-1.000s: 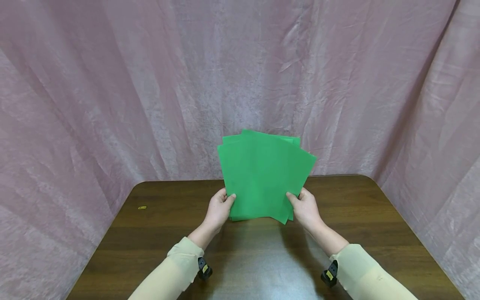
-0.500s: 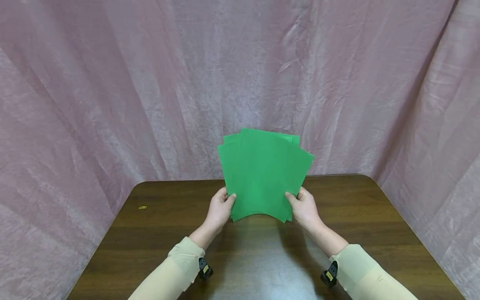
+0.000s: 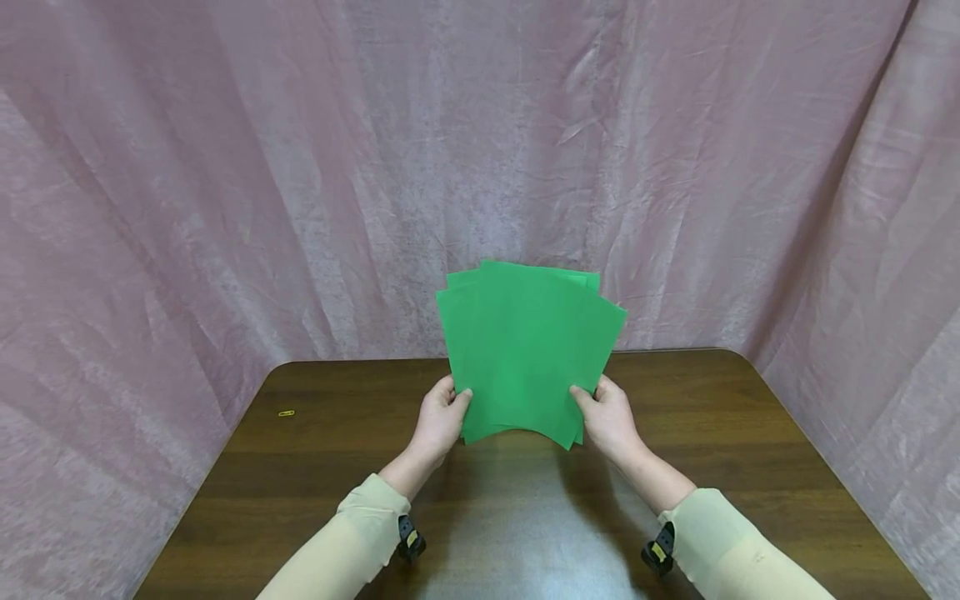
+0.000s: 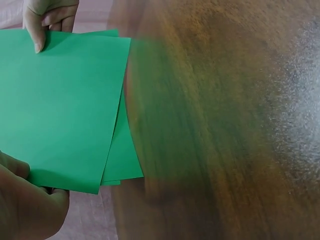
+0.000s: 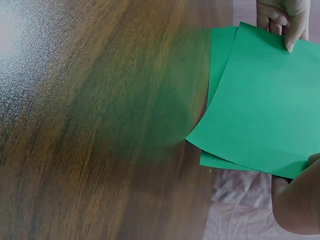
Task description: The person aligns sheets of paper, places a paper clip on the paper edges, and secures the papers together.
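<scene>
Gripping the fanned green sheets by their lower corners, left hand and right hand hold them upright above the tabletop, edges still uneven.

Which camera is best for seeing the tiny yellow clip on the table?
The head view: the yellow clip lies alone near the far left edge of the table. Both wrist views show only wood, green sheets and fingers; the clip is out of their frames.

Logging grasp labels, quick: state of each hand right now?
Left hand: pinches the left edge of the green paper sheets, thumb in front.
Right hand: pinches their right edge, thumb in front.
</scene>
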A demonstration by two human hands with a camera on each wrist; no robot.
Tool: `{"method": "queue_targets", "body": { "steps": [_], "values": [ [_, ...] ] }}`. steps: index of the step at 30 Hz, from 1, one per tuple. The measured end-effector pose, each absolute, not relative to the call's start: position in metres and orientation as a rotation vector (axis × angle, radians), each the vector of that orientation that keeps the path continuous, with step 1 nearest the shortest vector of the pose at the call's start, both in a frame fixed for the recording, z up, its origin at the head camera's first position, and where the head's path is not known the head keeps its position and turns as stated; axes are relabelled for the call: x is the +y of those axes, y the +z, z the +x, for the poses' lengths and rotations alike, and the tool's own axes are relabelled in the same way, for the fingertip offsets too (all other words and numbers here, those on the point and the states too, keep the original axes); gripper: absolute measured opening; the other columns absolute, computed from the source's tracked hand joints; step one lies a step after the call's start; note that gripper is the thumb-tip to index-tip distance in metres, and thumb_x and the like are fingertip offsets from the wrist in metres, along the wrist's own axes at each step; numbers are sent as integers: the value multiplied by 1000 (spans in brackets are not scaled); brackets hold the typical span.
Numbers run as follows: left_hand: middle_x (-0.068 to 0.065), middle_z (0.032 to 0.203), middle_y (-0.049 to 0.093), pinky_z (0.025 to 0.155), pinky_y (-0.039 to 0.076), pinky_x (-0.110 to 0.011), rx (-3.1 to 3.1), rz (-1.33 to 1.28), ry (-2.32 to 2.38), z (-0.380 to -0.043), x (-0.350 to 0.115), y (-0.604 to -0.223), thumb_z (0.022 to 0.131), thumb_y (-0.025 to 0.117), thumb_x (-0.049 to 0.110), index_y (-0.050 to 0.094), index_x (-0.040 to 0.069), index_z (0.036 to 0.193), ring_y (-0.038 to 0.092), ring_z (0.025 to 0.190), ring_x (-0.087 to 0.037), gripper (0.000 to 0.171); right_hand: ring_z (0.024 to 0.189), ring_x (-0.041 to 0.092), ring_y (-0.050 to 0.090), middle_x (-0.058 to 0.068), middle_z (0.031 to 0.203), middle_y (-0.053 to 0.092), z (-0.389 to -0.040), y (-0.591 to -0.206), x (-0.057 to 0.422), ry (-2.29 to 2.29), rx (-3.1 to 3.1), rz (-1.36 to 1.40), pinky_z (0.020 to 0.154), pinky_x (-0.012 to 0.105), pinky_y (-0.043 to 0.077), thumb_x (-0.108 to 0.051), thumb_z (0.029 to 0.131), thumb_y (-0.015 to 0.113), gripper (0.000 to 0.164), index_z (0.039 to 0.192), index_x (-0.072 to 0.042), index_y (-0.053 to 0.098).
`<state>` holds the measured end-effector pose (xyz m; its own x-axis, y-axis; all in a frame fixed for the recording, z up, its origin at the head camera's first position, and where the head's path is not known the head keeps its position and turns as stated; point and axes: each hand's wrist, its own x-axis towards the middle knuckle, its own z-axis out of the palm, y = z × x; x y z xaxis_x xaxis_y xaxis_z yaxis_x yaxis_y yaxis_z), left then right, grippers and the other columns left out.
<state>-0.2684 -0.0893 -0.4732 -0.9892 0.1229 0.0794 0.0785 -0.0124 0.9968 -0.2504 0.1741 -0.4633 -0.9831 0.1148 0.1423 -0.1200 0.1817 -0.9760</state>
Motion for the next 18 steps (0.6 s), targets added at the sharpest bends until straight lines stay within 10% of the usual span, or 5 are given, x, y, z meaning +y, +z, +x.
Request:
{"method": "queue_targets", "body": {
  "steps": [18],
  "values": [
    [-26,121,68,94,55,-54,2286,175,2106,-267,-91,-494,107,49,4,55,-9,132,66,110,-41,29,105,26,67,20,112,71,-249,-469,176,1863,-2346,-46,91,39,56,-9,105,56,19,114,6,65]
  ]
}}
